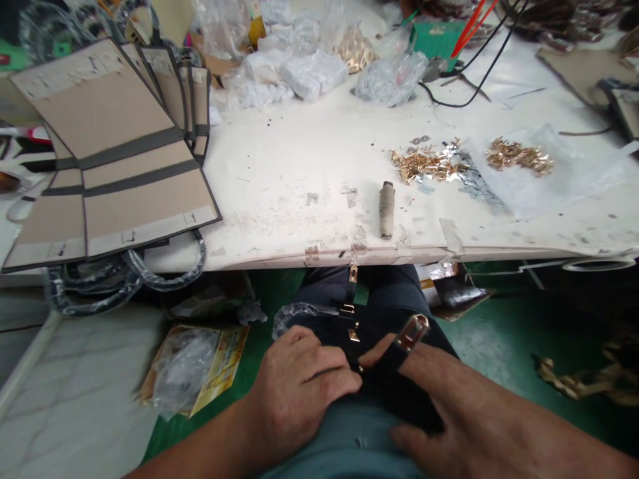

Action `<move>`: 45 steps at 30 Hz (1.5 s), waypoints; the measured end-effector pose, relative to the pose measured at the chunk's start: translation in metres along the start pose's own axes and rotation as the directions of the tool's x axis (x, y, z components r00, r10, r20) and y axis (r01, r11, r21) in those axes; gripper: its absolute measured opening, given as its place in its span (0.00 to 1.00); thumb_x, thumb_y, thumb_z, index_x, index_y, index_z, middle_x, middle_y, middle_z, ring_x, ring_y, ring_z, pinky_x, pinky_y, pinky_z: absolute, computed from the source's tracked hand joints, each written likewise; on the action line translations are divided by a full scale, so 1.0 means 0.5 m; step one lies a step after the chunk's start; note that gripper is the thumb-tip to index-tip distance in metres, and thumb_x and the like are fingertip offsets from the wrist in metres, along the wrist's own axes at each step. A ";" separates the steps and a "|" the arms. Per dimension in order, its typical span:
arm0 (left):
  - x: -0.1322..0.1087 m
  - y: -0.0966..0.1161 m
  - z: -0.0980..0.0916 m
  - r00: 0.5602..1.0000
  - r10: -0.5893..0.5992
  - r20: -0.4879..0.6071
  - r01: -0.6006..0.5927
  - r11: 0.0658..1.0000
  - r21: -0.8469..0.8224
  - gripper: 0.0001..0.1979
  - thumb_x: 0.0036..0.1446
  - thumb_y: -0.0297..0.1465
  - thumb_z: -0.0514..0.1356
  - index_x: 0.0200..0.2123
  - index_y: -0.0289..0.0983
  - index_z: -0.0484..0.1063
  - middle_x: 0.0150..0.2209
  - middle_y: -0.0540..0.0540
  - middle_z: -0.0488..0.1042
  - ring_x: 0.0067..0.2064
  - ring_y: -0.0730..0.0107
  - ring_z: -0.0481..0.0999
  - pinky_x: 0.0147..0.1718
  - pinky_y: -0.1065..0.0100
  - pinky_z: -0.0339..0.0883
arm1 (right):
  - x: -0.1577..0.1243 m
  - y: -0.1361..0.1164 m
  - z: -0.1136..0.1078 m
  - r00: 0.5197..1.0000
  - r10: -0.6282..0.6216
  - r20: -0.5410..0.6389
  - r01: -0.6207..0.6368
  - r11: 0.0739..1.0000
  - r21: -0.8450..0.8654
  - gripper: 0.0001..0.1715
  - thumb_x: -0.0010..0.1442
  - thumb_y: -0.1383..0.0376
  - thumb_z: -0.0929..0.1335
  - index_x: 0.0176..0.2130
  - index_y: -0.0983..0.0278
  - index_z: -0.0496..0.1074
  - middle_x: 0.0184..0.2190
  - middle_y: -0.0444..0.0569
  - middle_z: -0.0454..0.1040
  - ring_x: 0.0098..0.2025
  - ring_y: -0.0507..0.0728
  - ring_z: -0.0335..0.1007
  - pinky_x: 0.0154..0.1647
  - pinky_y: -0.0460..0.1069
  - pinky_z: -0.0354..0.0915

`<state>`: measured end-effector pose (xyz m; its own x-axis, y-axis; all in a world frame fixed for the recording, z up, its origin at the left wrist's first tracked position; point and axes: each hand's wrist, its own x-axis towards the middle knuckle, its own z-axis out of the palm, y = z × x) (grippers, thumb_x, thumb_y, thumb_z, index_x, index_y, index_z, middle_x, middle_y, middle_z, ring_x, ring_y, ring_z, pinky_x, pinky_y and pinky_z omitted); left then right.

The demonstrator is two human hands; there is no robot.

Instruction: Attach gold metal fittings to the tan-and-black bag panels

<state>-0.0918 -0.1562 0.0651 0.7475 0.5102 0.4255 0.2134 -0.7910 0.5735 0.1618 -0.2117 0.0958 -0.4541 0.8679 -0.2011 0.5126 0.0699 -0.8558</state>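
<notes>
A black handbag [384,293] lies on my lap below the table edge, with gold clasp fittings [349,310] on its front and a plastic-wrapped handle [294,313]. My left hand [299,389] rests on the bag with fingers curled, pinching at its black material. My right hand [449,406] grips the bag's black strap [394,362], which ends in a gold buckle [413,331]. The two hands meet at the strap.
On the white worktable [299,159] lie a wrapped cylindrical tool [386,209], piles of gold hardware [424,164] [519,157] and plastic bags [299,73]. Several tan bags with dark trim [114,159] are stacked at left. Packaging [194,366] lies on the green floor.
</notes>
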 end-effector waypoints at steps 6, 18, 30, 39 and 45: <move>0.029 -0.012 -0.013 0.993 -0.112 0.034 0.114 0.992 -0.061 0.12 0.66 0.20 0.60 0.49 0.38 0.74 0.44 0.45 0.81 0.44 0.65 0.76 0.46 0.61 0.69 | 0.015 0.014 0.034 0.958 -0.194 -0.211 0.139 0.958 -0.249 0.20 0.67 0.70 0.70 0.57 0.59 0.75 0.51 0.54 0.80 0.51 0.62 0.77 0.54 0.54 0.72; 0.065 -0.022 -0.022 0.971 -0.110 0.212 0.122 0.992 -0.043 0.18 0.65 0.17 0.54 0.55 0.36 0.71 0.45 0.44 0.79 0.46 0.60 0.72 0.46 0.58 0.71 | 0.026 0.011 0.010 0.950 -0.265 -0.167 0.140 0.837 -0.529 0.07 0.68 0.71 0.67 0.46 0.64 0.71 0.34 0.48 0.76 0.34 0.60 0.72 0.38 0.54 0.62; 0.083 -0.060 -0.022 0.950 0.044 0.310 -0.060 0.997 0.041 0.12 0.68 0.21 0.52 0.46 0.33 0.74 0.38 0.43 0.76 0.39 0.63 0.71 0.39 0.61 0.69 | 0.043 0.001 -0.025 0.989 -0.119 -0.091 0.075 0.918 -0.390 0.06 0.70 0.68 0.69 0.37 0.59 0.71 0.34 0.45 0.76 0.36 0.58 0.70 0.39 0.53 0.55; 0.098 -0.071 -0.034 0.973 -0.056 0.224 0.064 0.997 -0.030 0.09 0.69 0.23 0.55 0.46 0.38 0.74 0.38 0.46 0.77 0.41 0.63 0.73 0.43 0.61 0.65 | 0.070 0.000 -0.057 0.997 -0.067 -0.043 0.047 0.934 -0.354 0.06 0.68 0.71 0.69 0.38 0.61 0.74 0.34 0.45 0.76 0.36 0.57 0.71 0.38 0.51 0.57; 0.096 -0.064 -0.051 0.984 -0.083 0.160 0.098 0.991 -0.093 0.10 0.71 0.24 0.54 0.48 0.38 0.74 0.41 0.45 0.77 0.42 0.65 0.75 0.39 0.67 0.68 | 0.096 -0.022 -0.091 0.999 0.013 -0.051 -0.020 0.991 -0.130 0.07 0.62 0.72 0.71 0.35 0.61 0.75 0.34 0.40 0.77 0.35 0.53 0.70 0.34 0.46 0.58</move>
<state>-0.0785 -0.0977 0.0849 0.8181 0.5132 0.2595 0.2263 -0.7021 0.6751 0.1674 -0.1483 0.1173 -0.4097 0.8927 -0.1879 0.6118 0.1160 -0.7825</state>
